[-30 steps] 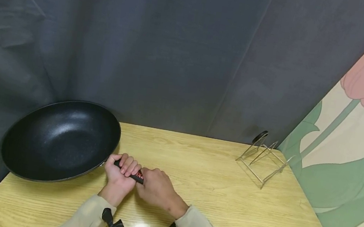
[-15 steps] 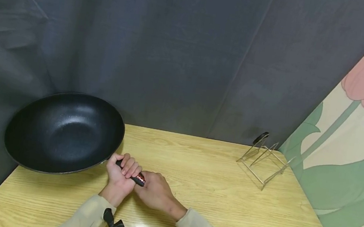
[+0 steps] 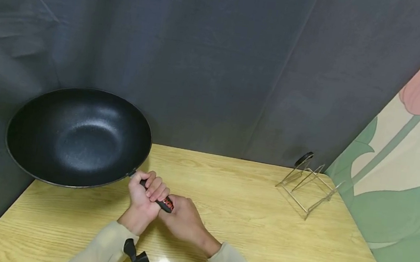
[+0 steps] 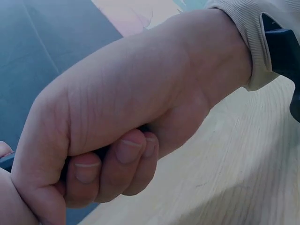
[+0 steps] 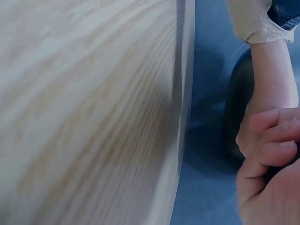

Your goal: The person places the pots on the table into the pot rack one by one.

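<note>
A large black wok (image 3: 87, 140) fills the left of the head view, its inside facing up and toward me. It hangs over the table's back left corner, clear of the tabletop on its near side. My left hand (image 3: 145, 195) grips the black handle (image 3: 167, 204) near the bowl, fingers wrapped over it. At the handle's end, which carries a red pattern, my right hand (image 3: 185, 219) holds on right beside the left. The left wrist view shows the right hand (image 4: 122, 103) with curled fingers. In the right wrist view the left hand (image 5: 262, 119) lies beyond the right.
A wire rack (image 3: 306, 191) with a black piece on top stands at the table's back right. The wooden table (image 3: 260, 237) ends at a dark curtain (image 3: 210, 61) behind. A wall with a painted flower (image 3: 397, 171) borders the right.
The wok has risen in the head view and shifted a little right, its bowl showing more of its inside. Both hands keep their grip on the handle and shift slightly right.
</note>
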`<action>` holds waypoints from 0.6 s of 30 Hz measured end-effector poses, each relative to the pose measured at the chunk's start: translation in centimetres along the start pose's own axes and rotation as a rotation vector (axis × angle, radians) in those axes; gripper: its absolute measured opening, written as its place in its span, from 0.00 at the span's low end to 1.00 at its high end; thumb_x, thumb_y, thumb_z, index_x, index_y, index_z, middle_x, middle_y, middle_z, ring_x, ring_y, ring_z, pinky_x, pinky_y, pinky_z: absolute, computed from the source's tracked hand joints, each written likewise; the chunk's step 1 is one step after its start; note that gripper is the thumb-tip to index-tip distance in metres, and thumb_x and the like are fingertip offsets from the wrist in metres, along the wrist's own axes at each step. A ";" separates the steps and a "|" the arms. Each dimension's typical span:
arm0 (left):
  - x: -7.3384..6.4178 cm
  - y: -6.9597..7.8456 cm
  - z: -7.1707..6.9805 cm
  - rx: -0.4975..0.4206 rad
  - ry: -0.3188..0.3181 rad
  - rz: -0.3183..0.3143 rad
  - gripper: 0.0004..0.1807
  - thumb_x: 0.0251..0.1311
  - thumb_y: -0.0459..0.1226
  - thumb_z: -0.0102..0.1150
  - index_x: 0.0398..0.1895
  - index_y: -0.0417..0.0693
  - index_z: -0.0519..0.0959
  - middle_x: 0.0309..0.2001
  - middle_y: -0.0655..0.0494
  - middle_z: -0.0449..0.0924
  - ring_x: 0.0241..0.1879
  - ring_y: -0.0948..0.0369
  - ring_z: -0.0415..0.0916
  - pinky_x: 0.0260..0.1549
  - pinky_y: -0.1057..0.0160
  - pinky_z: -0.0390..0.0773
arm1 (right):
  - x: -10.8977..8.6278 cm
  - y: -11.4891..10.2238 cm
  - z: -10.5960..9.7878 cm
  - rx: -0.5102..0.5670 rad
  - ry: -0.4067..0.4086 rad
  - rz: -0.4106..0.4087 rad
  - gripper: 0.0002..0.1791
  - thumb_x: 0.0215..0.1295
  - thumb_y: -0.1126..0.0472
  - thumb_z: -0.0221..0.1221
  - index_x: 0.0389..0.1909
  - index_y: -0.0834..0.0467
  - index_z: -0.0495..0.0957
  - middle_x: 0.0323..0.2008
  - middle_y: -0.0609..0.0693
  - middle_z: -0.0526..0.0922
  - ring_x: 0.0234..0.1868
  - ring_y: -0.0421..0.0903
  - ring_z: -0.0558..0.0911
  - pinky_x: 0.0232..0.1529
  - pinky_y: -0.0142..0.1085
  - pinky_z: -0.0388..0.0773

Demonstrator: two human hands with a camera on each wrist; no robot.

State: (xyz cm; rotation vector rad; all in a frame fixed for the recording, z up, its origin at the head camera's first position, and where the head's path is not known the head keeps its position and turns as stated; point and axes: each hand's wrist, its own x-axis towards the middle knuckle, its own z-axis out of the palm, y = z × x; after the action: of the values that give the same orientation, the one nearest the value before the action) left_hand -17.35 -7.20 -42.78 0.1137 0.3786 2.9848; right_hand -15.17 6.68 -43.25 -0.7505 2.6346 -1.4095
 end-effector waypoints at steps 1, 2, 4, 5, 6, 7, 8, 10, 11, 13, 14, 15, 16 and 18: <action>0.0 0.0 0.1 0.011 -0.015 0.002 0.17 0.65 0.37 0.29 0.15 0.52 0.51 0.08 0.61 0.55 0.07 0.64 0.52 0.10 0.68 0.58 | -0.1 0.0 0.0 0.021 0.006 0.005 0.19 0.64 0.64 0.63 0.18 0.50 0.66 0.13 0.38 0.63 0.13 0.32 0.61 0.15 0.28 0.57; 0.0 0.0 0.3 0.024 -0.030 0.005 0.17 0.65 0.37 0.28 0.16 0.52 0.51 0.08 0.61 0.54 0.07 0.65 0.52 0.10 0.68 0.58 | -0.1 -0.1 0.1 0.038 0.014 0.009 0.19 0.63 0.64 0.62 0.18 0.50 0.66 0.13 0.38 0.63 0.13 0.32 0.61 0.15 0.28 0.57; 0.1 0.0 0.6 0.041 -0.060 0.014 0.17 0.66 0.36 0.27 0.16 0.52 0.51 0.09 0.61 0.53 0.08 0.65 0.50 0.11 0.68 0.57 | -0.1 -0.2 0.1 0.074 0.028 0.008 0.19 0.63 0.65 0.62 0.18 0.51 0.66 0.12 0.39 0.63 0.12 0.33 0.60 0.15 0.28 0.56; 0.1 0.0 0.7 0.048 -0.071 0.020 0.17 0.66 0.36 0.26 0.16 0.52 0.50 0.09 0.61 0.52 0.08 0.65 0.49 0.11 0.68 0.56 | -0.2 -0.2 0.2 0.086 0.035 0.005 0.18 0.64 0.65 0.62 0.18 0.51 0.66 0.12 0.39 0.64 0.12 0.33 0.60 0.15 0.28 0.56; 0.1 0.0 0.9 0.057 -0.079 0.024 0.17 0.65 0.36 0.26 0.16 0.52 0.50 0.09 0.61 0.51 0.08 0.65 0.48 0.11 0.69 0.56 | -0.2 -0.3 0.2 0.092 0.043 0.003 0.18 0.64 0.65 0.62 0.18 0.51 0.67 0.12 0.39 0.64 0.13 0.33 0.61 0.15 0.28 0.57; 0.1 0.0 1.1 0.069 -0.085 0.025 0.16 0.65 0.36 0.26 0.16 0.52 0.50 0.09 0.62 0.52 0.08 0.65 0.48 0.11 0.69 0.55 | -0.2 -0.3 0.2 0.100 0.053 0.002 0.17 0.64 0.64 0.62 0.19 0.51 0.67 0.13 0.39 0.64 0.13 0.33 0.61 0.16 0.28 0.57; 0.1 -0.1 1.3 0.079 -0.089 0.024 0.16 0.65 0.36 0.27 0.16 0.52 0.50 0.08 0.62 0.52 0.08 0.66 0.48 0.10 0.69 0.55 | -0.3 -0.3 0.2 0.108 0.064 0.002 0.17 0.64 0.65 0.62 0.19 0.52 0.68 0.13 0.39 0.64 0.14 0.33 0.61 0.17 0.28 0.58; 0.2 -0.3 1.7 0.103 -0.092 0.016 0.16 0.64 0.36 0.28 0.16 0.52 0.50 0.08 0.62 0.53 0.08 0.66 0.49 0.10 0.69 0.56 | -0.4 -0.4 0.1 0.120 0.091 0.006 0.15 0.64 0.65 0.62 0.20 0.52 0.70 0.14 0.39 0.65 0.15 0.33 0.62 0.18 0.28 0.58; 0.3 -0.4 1.9 0.115 -0.093 0.011 0.16 0.64 0.36 0.28 0.16 0.52 0.50 0.08 0.63 0.54 0.07 0.66 0.50 0.10 0.70 0.57 | -0.5 -0.4 0.1 0.132 0.103 0.009 0.14 0.64 0.66 0.62 0.21 0.52 0.71 0.14 0.39 0.65 0.15 0.33 0.63 0.18 0.28 0.58; 0.4 -0.6 2.4 0.144 -0.098 0.000 0.17 0.65 0.37 0.28 0.16 0.52 0.50 0.08 0.63 0.55 0.07 0.67 0.52 0.10 0.70 0.58 | -0.6 -0.5 0.0 0.160 0.128 0.018 0.13 0.63 0.66 0.62 0.21 0.53 0.73 0.14 0.39 0.66 0.15 0.33 0.63 0.18 0.28 0.59; 0.4 -0.7 2.6 0.154 -0.102 -0.006 0.17 0.65 0.37 0.28 0.16 0.52 0.50 0.08 0.63 0.55 0.07 0.67 0.53 0.10 0.70 0.59 | -0.7 -0.5 -0.1 0.171 0.138 0.024 0.12 0.63 0.67 0.62 0.22 0.53 0.73 0.14 0.40 0.66 0.15 0.33 0.63 0.17 0.28 0.59; 0.5 -0.8 2.8 0.167 -0.105 -0.008 0.17 0.66 0.37 0.28 0.16 0.52 0.50 0.08 0.63 0.54 0.07 0.68 0.53 0.09 0.70 0.59 | -0.8 -0.5 -0.2 0.181 0.147 0.026 0.12 0.63 0.67 0.63 0.22 0.54 0.73 0.14 0.40 0.66 0.15 0.33 0.64 0.17 0.28 0.59; 0.5 -0.9 3.1 0.179 -0.111 -0.012 0.18 0.66 0.37 0.27 0.16 0.52 0.50 0.08 0.64 0.54 0.07 0.68 0.53 0.10 0.70 0.59 | -0.9 -0.5 -0.2 0.186 0.157 0.027 0.12 0.63 0.67 0.63 0.22 0.54 0.73 0.15 0.40 0.66 0.15 0.33 0.64 0.18 0.28 0.59; 0.6 -1.1 3.5 0.205 -0.121 -0.018 0.18 0.67 0.38 0.26 0.16 0.53 0.50 0.08 0.64 0.53 0.07 0.68 0.53 0.10 0.71 0.58 | -1.0 -0.6 -0.4 0.202 0.173 0.031 0.13 0.63 0.67 0.63 0.21 0.54 0.72 0.16 0.40 0.66 0.15 0.33 0.63 0.18 0.28 0.59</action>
State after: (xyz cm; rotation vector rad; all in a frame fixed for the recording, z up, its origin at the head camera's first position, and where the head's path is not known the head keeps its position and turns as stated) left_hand -17.46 -5.22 -39.66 0.3075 0.6652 2.8953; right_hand -14.12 7.14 -42.71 -0.5874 2.5566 -1.7724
